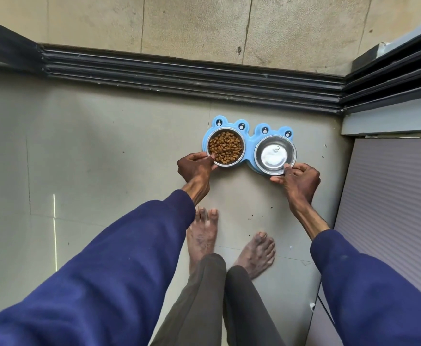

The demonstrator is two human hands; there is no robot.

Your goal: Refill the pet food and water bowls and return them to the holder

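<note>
Hands [195, 168] [300, 179] grip bowls' [225, 147] near rims — (in holder [250, 138]).

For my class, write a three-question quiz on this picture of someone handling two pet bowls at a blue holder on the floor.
1. True or false: the bowl held by the left hand contains dry pet food.
2. Multiple choice: the right hand grips the rim of which bowl? A) the food bowl B) the shiny bowl C) neither
3. Fill in: both bowls sit at the blue ____ with cartoon eyes.

Key:
1. True; brown kibble fills it.
2. B; whether it holds water cannot be told from the picture.
3. holder
</note>
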